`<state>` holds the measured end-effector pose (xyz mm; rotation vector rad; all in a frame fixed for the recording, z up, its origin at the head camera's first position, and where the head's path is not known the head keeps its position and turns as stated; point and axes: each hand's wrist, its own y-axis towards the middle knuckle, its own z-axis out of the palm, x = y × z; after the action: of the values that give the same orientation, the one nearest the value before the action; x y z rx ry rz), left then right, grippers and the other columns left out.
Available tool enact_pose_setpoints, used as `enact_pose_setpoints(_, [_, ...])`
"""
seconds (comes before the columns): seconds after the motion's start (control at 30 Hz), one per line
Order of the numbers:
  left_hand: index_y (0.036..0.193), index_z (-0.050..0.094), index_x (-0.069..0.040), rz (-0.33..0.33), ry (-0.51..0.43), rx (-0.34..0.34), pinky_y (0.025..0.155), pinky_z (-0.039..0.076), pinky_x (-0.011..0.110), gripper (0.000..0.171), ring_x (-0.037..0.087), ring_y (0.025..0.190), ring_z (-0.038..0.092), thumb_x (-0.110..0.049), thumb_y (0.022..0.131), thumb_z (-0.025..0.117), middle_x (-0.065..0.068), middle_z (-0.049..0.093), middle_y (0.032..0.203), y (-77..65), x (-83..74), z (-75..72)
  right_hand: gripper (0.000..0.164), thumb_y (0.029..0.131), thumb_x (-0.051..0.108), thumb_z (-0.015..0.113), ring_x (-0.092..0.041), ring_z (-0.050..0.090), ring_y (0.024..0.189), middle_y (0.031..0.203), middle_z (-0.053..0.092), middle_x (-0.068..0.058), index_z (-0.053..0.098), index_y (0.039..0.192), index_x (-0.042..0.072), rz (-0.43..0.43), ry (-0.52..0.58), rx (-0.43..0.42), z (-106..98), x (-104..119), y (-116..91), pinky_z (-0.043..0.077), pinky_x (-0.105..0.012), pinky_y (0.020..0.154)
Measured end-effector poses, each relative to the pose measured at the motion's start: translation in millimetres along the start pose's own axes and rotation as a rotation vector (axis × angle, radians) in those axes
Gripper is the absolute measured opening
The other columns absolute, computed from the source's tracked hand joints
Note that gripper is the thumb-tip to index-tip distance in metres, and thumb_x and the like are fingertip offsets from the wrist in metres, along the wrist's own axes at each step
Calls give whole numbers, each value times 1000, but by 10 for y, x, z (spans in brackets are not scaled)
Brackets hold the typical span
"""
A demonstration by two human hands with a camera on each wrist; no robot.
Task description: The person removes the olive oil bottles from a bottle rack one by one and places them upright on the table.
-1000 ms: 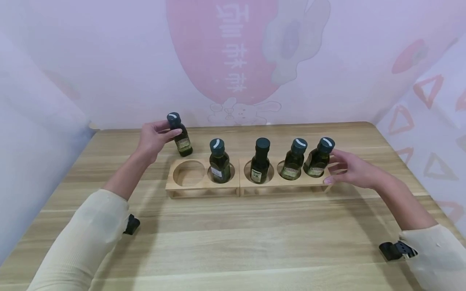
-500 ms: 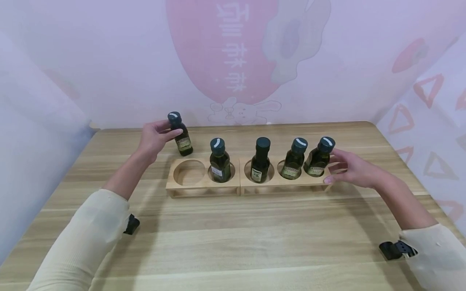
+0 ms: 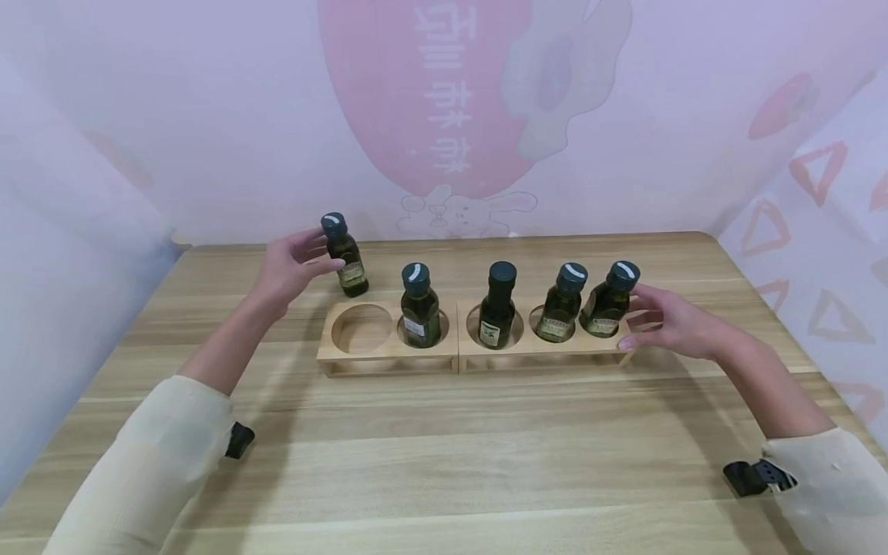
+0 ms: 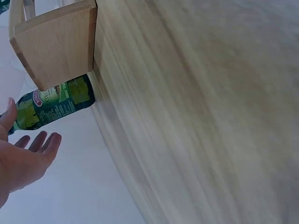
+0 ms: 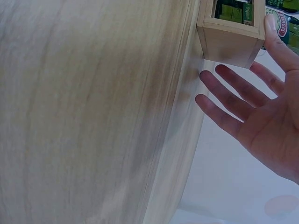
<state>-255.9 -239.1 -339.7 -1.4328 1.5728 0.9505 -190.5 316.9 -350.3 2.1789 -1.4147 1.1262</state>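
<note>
A dark green oil bottle (image 3: 347, 258) with a label stands on the table behind the left end of a wooden bottle rack (image 3: 388, 354). Around its neck and side, without gripping, is my left hand (image 3: 286, 266), thumb near the glass and fingers loose; in the left wrist view the fingers lie apart from the bottle (image 4: 51, 102). At the rack's right end, my right hand (image 3: 669, 322) has its fingers extended and its thumb against the rack's corner, beside the rightmost bottle (image 3: 607, 301), which leans in its hole.
More bottles stand in the rack: one in the left half (image 3: 419, 308), a slimmer one (image 3: 496, 308) and a third (image 3: 558, 304) in the right half. A round hole (image 3: 362, 330) is at the left end. The wooden table (image 3: 472, 462) meets a printed wall covering (image 3: 243, 154).
My left hand has loosened from the bottle and drawn slightly back to the left, its thumb lower. The bottle stays standing behind the rack. The right hand has not visibly moved.
</note>
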Motion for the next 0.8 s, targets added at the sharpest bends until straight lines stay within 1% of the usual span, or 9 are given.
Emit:
enact_pose_setpoints(0.13, [161, 35, -5, -2, 33, 20, 121, 37, 49, 76, 40, 147, 40, -11, 97, 75, 22, 42, 160, -71, 12, -38, 86, 92, 9, 80, -58, 54, 127, 145, 47, -42, 26, 158, -7, 2, 5, 3, 5, -9, 0, 52, -61, 101])
enact_pose_setpoints(0.3, [162, 30, -3, -9, 29, 35, 122, 35, 46, 77, 38, 150, 36, -10, 98, 73, 21, 37, 163, -174, 20, -72, 84, 92, 9, 80, -57, 55, 127, 145, 48, -41, 29, 157, -6, -7, 13, 2, 13, -23, 8, 52, -60, 101])
enact_pose_setpoints(0.43, [161, 32, -2, -24, 43, 32, 120, 36, 47, 77, 39, 149, 38, -14, 98, 74, 22, 38, 162, -254, -4, -88, 83, 92, 8, 80, -57, 55, 127, 144, 48, -41, 29, 156, -6, -10, 17, 1, 13, -19, 6, 53, -60, 101])
enact_pose_setpoints(0.6, [159, 38, -5, -31, 61, 42, 119, 39, 47, 73, 37, 148, 41, -20, 98, 76, 19, 41, 161, -348, -62, -90, 84, 94, 9, 78, -58, 53, 128, 144, 46, -43, 26, 157, -8, 2, 10, 4, 10, -5, -7, 52, -60, 102])
enact_pose_setpoints(0.67, [158, 41, -5, -18, 67, 44, 118, 40, 44, 71, 36, 147, 43, -20, 98, 76, 18, 43, 160, -385, -91, -82, 84, 94, 9, 78, -58, 53, 128, 144, 46, -43, 26, 157, -9, 5, 8, 3, 9, -2, -12, 52, -60, 101])
enact_pose_setpoints(0.8, [156, 45, -4, 13, 69, 52, 113, 45, 33, 67, 34, 143, 48, -18, 97, 76, 18, 48, 157, -450, -159, -53, 83, 94, 8, 78, -58, 54, 128, 144, 47, -43, 26, 156, -9, 5, 8, 3, 6, 8, -16, 52, -60, 101])
